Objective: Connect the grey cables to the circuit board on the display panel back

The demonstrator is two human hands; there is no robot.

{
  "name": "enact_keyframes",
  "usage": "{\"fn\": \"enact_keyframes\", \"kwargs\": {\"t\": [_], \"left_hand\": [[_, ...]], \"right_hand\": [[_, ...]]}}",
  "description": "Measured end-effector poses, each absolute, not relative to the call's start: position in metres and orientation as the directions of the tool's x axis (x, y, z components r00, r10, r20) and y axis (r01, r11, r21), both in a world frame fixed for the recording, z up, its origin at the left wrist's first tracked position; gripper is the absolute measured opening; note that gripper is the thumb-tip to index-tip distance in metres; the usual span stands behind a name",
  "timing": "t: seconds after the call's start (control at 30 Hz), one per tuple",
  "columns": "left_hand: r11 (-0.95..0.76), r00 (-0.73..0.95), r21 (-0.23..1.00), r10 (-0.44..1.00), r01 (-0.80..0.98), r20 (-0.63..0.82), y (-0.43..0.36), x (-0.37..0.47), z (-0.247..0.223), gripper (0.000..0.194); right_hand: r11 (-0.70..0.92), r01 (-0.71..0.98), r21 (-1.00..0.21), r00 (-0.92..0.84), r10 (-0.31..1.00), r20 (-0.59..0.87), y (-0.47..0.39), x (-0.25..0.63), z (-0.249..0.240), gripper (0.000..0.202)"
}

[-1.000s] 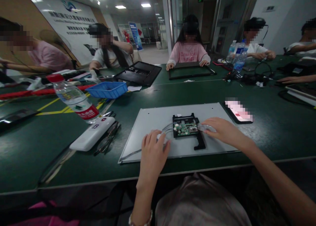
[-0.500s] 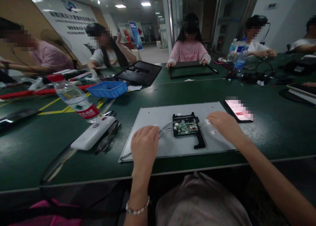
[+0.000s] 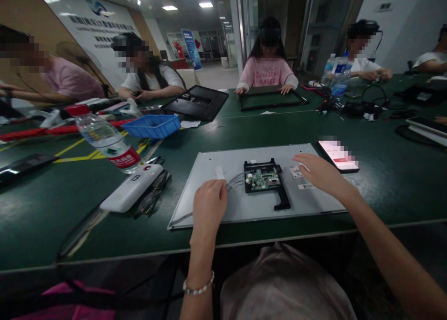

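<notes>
A flat grey panel lies on the table before me. A green circuit board in a black plastic bracket rests on it. Grey wires run from the board's left side to my left hand, whose fingers are curled closed over the panel's left part; what they grip is hidden. Just beyond those fingers a white tape strip shows. My right hand hovers over the panel's right side with fingers stretched out, holding nothing, beside a white label.
Right of the panel lies a phone. To the left are a white power bank, glasses, a water bottle and a blue bin. Across the table a person holds a black frame; a black housing lies nearby.
My left hand has shifted slightly right, and the white tape strip shows more. My right hand's fingers have straightened, uncovering more of the labels. A co-worker at left has lowered a raised hand.
</notes>
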State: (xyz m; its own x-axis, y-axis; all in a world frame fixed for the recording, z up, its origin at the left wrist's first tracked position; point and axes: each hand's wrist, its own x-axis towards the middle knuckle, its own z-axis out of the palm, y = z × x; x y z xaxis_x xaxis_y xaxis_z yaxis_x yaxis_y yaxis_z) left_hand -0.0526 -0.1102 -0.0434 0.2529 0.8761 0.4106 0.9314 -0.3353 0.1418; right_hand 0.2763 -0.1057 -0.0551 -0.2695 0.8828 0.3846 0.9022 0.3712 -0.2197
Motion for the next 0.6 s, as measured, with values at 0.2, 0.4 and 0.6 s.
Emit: {"fn": "enact_keyframes", "kwargs": {"t": [0.2, 0.4, 0.6], "left_hand": [[-0.393, 0.29, 0.191, 0.863, 0.899, 0.413, -0.11, -0.051, -0.045, 0.025], [-0.456, 0.302, 0.23, 0.818, 0.86, 0.49, -0.11, -0.053, -0.046, 0.024], [-0.492, 0.322, 0.219, 0.786, 0.843, 0.528, -0.108, -0.055, -0.049, 0.021]], "right_hand": [[0.518, 0.81, -0.274, -0.415, 0.837, 0.357, -0.079, 0.231, -0.025, 0.033], [0.579, 0.758, -0.3, -0.499, 0.811, 0.305, -0.033, 0.199, -0.041, 0.031], [0.554, 0.79, -0.262, -0.49, 0.828, 0.274, -0.022, 0.183, -0.049, 0.025]]}}
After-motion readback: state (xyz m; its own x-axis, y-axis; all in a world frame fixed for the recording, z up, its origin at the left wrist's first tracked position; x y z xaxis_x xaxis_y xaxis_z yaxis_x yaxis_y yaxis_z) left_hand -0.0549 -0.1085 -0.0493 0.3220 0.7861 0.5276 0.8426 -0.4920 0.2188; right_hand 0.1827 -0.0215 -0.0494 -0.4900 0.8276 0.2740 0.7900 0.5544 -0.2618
